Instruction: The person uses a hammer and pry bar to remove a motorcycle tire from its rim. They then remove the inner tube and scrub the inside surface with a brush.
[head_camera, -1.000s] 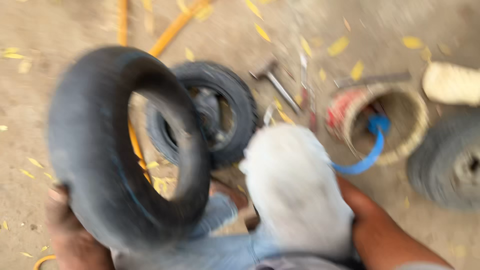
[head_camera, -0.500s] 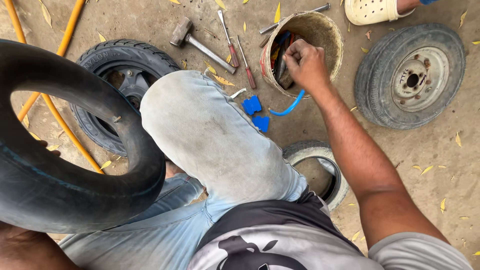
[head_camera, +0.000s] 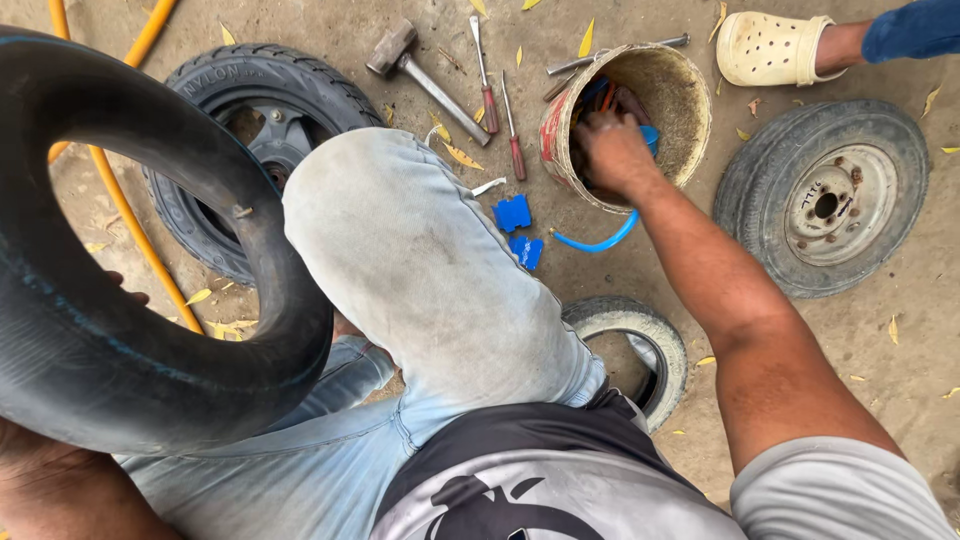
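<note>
Since half a second earlier, my right hand had sunk from the rim into the round, rusty metal tool bucket, fingers hidden among the tools, grip indeterminable. My left hand gripped the inflated black rubber inner tube, well apart.

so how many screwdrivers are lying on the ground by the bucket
2. One screwdriver lies just right of the hammer; the second screwdriver lies beside it, nearer the bucket. More tools sit inside the bucket under the right hand, so others may be hidden.
</note>
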